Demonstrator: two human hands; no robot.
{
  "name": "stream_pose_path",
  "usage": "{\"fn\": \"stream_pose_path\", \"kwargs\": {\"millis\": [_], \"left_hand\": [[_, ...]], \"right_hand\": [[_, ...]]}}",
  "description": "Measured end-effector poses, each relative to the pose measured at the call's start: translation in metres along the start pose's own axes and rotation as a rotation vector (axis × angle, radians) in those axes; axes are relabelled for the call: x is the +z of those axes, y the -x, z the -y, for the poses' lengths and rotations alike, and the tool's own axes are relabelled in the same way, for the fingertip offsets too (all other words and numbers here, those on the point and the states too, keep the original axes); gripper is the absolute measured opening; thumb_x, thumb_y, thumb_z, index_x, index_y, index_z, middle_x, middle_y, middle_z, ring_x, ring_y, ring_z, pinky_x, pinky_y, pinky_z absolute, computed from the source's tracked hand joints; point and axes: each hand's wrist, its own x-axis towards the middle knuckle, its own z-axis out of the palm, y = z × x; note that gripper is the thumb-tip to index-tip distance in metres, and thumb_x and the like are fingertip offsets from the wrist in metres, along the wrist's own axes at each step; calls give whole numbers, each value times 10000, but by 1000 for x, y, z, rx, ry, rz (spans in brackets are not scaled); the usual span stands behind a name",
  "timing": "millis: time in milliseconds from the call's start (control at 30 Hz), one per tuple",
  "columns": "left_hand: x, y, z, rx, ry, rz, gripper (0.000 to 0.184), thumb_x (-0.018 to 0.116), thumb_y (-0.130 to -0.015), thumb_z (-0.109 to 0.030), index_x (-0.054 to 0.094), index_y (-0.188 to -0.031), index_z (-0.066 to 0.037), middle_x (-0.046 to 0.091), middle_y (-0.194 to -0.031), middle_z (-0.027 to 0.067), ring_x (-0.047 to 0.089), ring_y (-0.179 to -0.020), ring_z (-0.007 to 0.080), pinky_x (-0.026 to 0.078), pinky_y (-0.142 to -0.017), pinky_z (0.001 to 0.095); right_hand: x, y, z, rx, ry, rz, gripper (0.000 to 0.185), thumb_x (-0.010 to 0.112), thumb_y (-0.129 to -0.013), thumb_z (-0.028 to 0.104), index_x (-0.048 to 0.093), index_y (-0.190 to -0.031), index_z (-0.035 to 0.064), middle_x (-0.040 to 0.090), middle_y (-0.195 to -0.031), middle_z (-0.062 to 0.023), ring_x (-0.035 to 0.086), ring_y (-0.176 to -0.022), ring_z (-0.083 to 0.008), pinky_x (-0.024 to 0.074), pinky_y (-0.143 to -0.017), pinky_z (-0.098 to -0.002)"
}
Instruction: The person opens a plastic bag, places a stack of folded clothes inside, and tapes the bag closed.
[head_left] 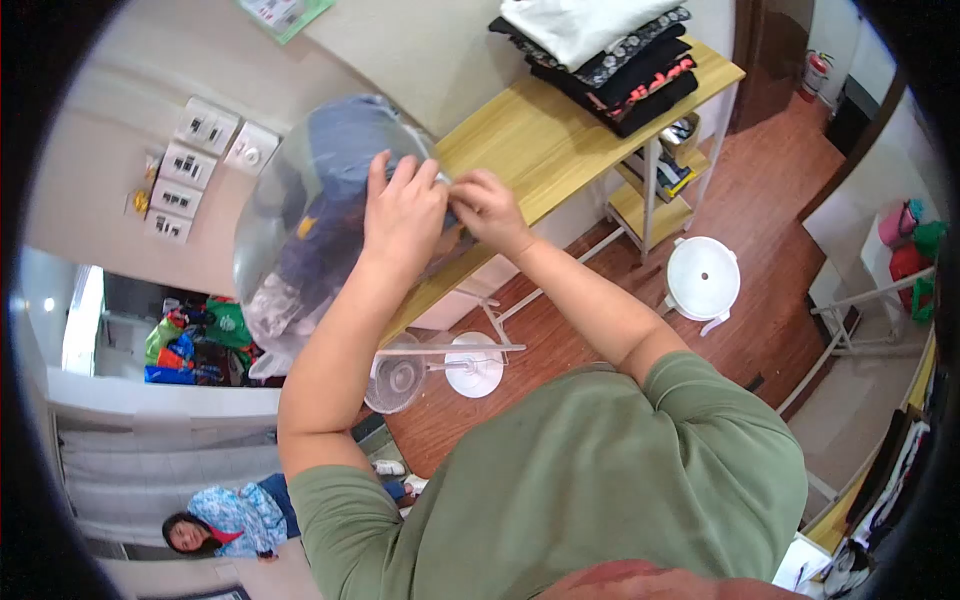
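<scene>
A clear plastic bag [265,215] stuffed with folded dark blue, grey and light-coloured clothes rests on the far end of a wooden-topped table [540,135]. My left hand [405,205] lies over the bag's near side, its fingers bent onto the plastic and the thumb side by the bag's edge. Close beside it, my right hand [488,212] is closed in a pinch at that same edge. The plastic between the fingertips is mostly hidden.
A stack of folded clothes [610,70] sits on the table's other end. Below are a white round-lidded bin [703,278] and a fan [395,380]. Wall switches [187,165] are at left. Another person [235,515] is at lower left. A fire extinguisher [815,75] stands by the doorway.
</scene>
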Motion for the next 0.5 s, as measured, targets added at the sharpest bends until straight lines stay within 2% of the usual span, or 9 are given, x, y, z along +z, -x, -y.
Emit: {"fn": "stream_pose_path", "kwargs": {"millis": [67,133,200,233,267,333,367,433,500], "left_hand": [[-3,-1,-1,-2,65,-9,136,683,-656,-212,675,-752,-116,606,-903,30,567,-1001,209,327,-1038,469],[-4,-3,-3,-7,57,3,95,626,-707,-157,664,-764,-91,615,-934,46,566,-1034,220,316,-1045,486],[-8,-6,-6,-21,82,11,93,572,-741,-109,653,-772,-74,611,-938,55,561,-1068,225,303,-1056,496],[-9,-9,-7,-32,77,31,98,575,-743,-114,655,-784,-75,610,-938,52,560,-1077,226,297,-1061,500],[-10,-11,-9,-48,74,62,104,578,-745,-120,657,-796,-76,608,-939,49,560,-1087,227,290,-1066,503],[-10,-14,-13,-106,48,131,148,576,-757,-110,671,-867,-80,626,-999,35,556,-1115,219,270,-1087,492],[-9,-17,-16,-138,28,170,174,576,-763,-105,678,-902,-81,635,-1030,27,555,-1129,215,260,-1098,487],[-6,-18,-19,-161,-10,192,171,585,-774,-119,687,-909,-92,643,-1041,18,554,-1144,210,223,-1111,508],[-4,-21,-22,-181,-46,208,172,590,-787,-130,695,-920,-103,651,-1053,10,553,-1159,207,178,-1122,531]], "right_hand": [[-27,2,12,-120,63,145,255,677,-714,-8,661,-968,11,603,-943,-129,593,-813,-309,498,-723,-362],[-80,18,26,-257,123,292,237,713,-703,42,664,-933,18,598,-880,-107,595,-763,-273,498,-669,-352],[-142,61,-7,-251,228,353,186,729,-718,81,664,-887,39,588,-793,-76,591,-713,-244,485,-611,-346],[-183,73,-26,-163,356,348,131,731,-736,99,657,-829,46,579,-716,-67,595,-703,-233,476,-586,-347],[-221,88,-53,34,535,241,103,727,-740,98,669,-816,59,595,-709,-95,606,-717,-256,479,-600,-363],[-296,107,-125,683,714,-17,155,684,-820,174,699,-910,49,635,-792,-155,616,-761,-324,491,-681,-420],[-334,114,-167,789,868,2,242,684,-836,247,718,-979,55,643,-824,-165,627,-801,-340,503,-747,-417],[-385,128,-242,792,1168,198,340,695,-832,314,710,-1048,52,661,-828,-181,644,-807,-332,512,-756,-401],[-406,118,-287,983,1051,381,389,691,-838,350,699,-1083,47,686,-910,-178,658,-869,-316,510,-799,-395]]}}
